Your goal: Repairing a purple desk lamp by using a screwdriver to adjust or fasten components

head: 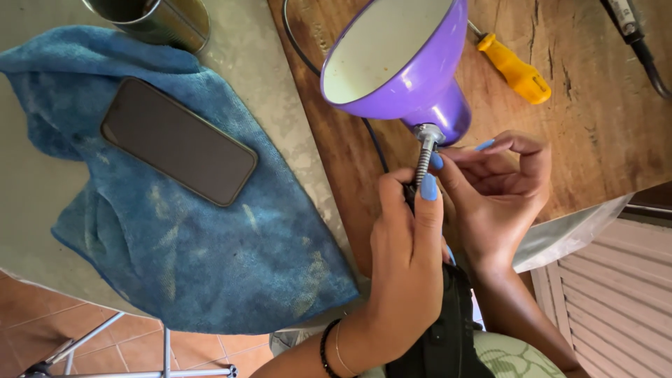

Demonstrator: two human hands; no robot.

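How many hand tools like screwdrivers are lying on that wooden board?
1 for sure: a yellow-handled screwdriver lies at the top of the wooden board, right of the purple lamp shade. A dark object at the top right corner is cut off; others may be hidden.

Both hands are gripping a purple lamp (399, 63) by its metal neck (424, 157) — left hand (402, 259) wrapping it, right hand (497, 192) pinching beside.

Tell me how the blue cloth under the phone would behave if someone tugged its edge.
The blue cloth looks soft and rumpled, so it would likely bunch rather than slide flat. The phone lies on it and would probably ride along. One corner overhangs the table, so it may droop.
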